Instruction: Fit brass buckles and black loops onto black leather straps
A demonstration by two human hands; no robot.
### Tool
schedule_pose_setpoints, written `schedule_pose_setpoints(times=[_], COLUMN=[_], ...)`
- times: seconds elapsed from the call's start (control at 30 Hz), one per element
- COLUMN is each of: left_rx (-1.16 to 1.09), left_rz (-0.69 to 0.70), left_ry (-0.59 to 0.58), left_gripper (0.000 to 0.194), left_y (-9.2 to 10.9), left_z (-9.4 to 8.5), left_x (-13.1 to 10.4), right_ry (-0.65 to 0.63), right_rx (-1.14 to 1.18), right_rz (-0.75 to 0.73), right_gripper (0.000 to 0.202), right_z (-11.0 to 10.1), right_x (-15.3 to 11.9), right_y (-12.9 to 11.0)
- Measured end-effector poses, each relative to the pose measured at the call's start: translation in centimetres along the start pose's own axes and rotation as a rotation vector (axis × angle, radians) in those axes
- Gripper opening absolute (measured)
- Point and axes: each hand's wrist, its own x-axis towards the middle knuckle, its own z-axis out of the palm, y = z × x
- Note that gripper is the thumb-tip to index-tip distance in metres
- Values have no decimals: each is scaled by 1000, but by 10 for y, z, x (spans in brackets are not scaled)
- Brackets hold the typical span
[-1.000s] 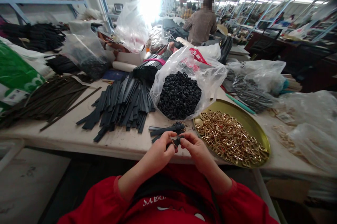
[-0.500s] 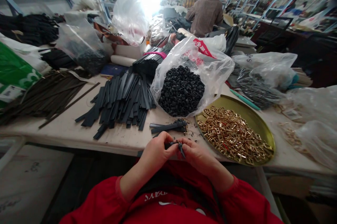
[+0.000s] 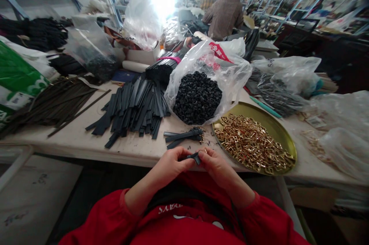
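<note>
Between my two hands, just over the table's front edge, is a dark strap [image 3: 193, 157] with a bit of gold metal by the right fingertips. My left hand [image 3: 174, 161] pinches the strap from the left. My right hand [image 3: 213, 163] grips its other end, thumb and forefinger closed on it. Just beyond lie a few finished-looking straps [image 3: 183, 136] with gold buckles at their right ends. A clear plastic bag [image 3: 235, 83] holds many small black loops [image 3: 198, 99]. Right of my hands, a round gold tray [image 3: 278, 128] carries a heap of gold buckles [image 3: 252, 143].
Flat black straps [image 3: 134, 105] fan out at left centre, with longer brown strips [image 3: 67, 101] farther left. A teal tool [image 3: 265, 106] lies behind the tray. More plastic bags [image 3: 288, 76] stand at the right. A person [image 3: 225, 14] sits with their back turned, farther off.
The strap between my hands has turned, and its loose end no longer points down as sharply. Gold metal now shows above my right fingertips. The whole view has shifted slightly.
</note>
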Motion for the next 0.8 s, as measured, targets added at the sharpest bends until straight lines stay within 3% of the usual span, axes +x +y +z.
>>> schedule_pose_setpoints(times=[0.1, 0.17, 0.33, 0.5, 0.57, 0.7, 0.8], left_rx=[-212, -301, -431, -372, -350, -269, -98], left_rz=[-83, -116, -212, -233, -211, -207, -178], left_ry=[-70, -89, -122, -186, -178, -183, -180], left_gripper=[28, 31, 32, 30, 32, 34, 34], left_y=[1, 0, -4, -5, -5, -2, 2], left_z=[3, 5, 9, 14, 16, 10, 5], left_x=[-4, -5, -5, -5, -5, -2, 2], right_ry=[256, 347, 40, -115, -113, 15, 3], right_rx=[-332, -539, -857, -953, -911, -796, -801], right_rz=[-198, -328, -405, -380, -377, -398, -386], right_gripper=[31, 20, 7, 8, 13, 23, 26], right_z=[0, -1, -5, -9, -11, -12, -11], right_x=[1, -1, -13, -26, -27, -21, -13], right_y=[2, 2, -5, -10, -7, 6, 13])
